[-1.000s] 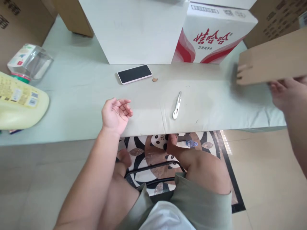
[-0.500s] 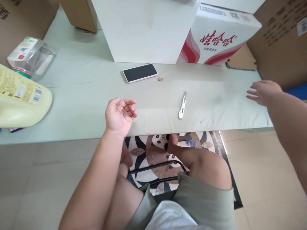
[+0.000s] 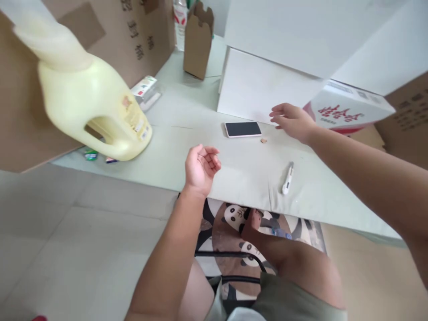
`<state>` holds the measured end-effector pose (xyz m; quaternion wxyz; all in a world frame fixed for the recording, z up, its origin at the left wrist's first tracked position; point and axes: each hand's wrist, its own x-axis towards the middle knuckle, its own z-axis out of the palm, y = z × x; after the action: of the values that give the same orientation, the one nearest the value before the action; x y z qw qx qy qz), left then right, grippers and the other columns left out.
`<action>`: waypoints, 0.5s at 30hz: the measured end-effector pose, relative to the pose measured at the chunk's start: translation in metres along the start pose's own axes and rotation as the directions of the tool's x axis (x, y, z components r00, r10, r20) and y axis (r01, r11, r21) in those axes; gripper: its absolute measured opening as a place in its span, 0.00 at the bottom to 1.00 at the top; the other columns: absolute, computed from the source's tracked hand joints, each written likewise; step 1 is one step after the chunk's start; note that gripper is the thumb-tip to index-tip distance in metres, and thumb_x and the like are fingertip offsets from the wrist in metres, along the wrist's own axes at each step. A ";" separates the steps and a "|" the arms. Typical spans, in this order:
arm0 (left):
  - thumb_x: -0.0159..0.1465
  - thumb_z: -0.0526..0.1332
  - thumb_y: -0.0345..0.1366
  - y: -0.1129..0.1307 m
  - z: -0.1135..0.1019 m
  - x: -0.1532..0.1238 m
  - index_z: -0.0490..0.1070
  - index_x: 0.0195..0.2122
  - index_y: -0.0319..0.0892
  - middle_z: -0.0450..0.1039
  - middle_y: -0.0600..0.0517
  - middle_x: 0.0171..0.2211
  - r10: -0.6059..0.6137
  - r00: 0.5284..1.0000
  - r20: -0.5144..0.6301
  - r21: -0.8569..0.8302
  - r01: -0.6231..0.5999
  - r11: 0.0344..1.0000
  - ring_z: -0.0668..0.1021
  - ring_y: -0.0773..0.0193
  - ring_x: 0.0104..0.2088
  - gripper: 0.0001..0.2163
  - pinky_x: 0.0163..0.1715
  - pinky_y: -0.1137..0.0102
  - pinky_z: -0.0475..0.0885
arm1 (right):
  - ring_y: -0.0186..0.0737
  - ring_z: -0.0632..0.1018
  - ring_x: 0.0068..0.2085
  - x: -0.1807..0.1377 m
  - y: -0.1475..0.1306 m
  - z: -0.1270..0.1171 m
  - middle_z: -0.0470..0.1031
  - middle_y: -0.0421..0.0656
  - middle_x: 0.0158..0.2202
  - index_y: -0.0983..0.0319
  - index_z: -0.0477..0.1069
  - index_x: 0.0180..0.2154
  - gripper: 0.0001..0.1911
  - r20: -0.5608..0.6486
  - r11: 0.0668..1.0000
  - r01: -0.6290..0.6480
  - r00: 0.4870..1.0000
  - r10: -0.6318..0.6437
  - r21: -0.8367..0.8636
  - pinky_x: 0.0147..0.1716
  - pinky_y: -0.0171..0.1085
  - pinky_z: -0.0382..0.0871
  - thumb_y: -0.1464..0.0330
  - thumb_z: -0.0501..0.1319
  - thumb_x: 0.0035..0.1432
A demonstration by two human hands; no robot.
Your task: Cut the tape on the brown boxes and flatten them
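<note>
My left hand [image 3: 201, 167] rests palm up on the near edge of the pale green table [image 3: 174, 147], fingers loosely curled, holding nothing. My right hand [image 3: 291, 121] hovers over the table with fingers stretched out, empty, just right of a black phone [image 3: 243, 129] and in front of a white box [image 3: 264, 87]. A small brown scrap [image 3: 263, 141] lies below that hand. A white utility knife [image 3: 287, 178] lies on the table between my hands, nearer the front edge.
A large pale yellow jug [image 3: 90, 102] with a handle stands at the left. A clear plastic package [image 3: 146, 91] lies behind it. Cardboard boxes [image 3: 198, 38] stand at the back and left. A red-and-white carton [image 3: 347, 111] sits at the right. A panda-pattern mat [image 3: 234, 218] lies under the table.
My right hand has let go of a cardboard piece and swung left toward the phone. The view has turned left. My left hand has stayed put.
</note>
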<state>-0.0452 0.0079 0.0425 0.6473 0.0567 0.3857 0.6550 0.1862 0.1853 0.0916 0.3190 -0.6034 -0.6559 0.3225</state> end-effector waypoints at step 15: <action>0.66 0.51 0.42 0.035 -0.028 0.024 0.74 0.24 0.37 0.65 0.52 0.20 0.029 0.998 -0.059 -0.172 -0.038 0.984 0.70 0.71 0.19 0.20 0.23 0.76 0.66 | 0.45 0.79 0.40 0.035 -0.093 0.178 0.82 0.48 0.47 0.60 0.73 0.53 0.20 0.418 0.958 0.268 0.886 -0.203 -0.102 0.49 0.52 0.77 0.65 0.61 0.58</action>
<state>-0.0934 0.0219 0.0335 0.6276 -0.0116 0.3444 0.6981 -0.0143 0.2070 0.0629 0.1656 -0.4627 -0.7992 0.3461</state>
